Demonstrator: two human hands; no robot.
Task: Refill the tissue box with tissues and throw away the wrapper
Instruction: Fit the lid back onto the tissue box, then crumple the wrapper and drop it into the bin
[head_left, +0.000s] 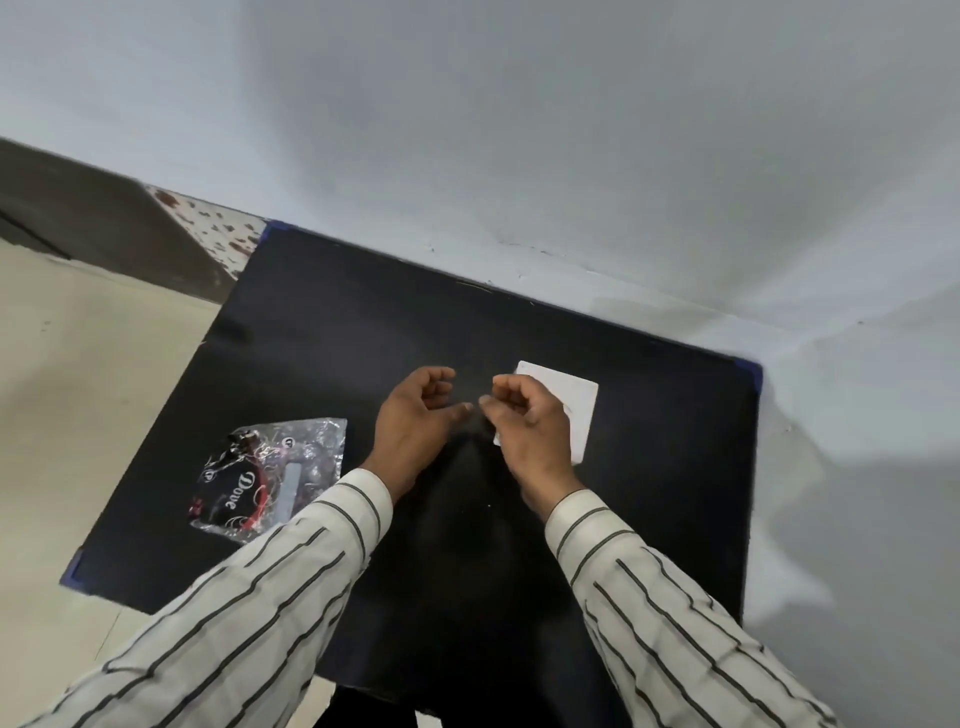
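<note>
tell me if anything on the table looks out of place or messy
The crumpled clear wrapper with Dove printed on it lies loose near the left edge of the black table, not thrown away yet. The white stack of tissues sits bare on the right, partly behind the right hand. No tissue box is visible.

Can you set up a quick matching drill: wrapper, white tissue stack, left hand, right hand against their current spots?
Things:
1. Dove wrapper
2. white tissue stack
3. left hand
4. right hand

Spots:
A. over the tissue stack's near-left edge
B. lying crumpled on the black table's left side
C. curled above the table's middle
D. flat on the table, right of centre

Pairs: 1-B, 2-D, 3-C, 4-A
</note>
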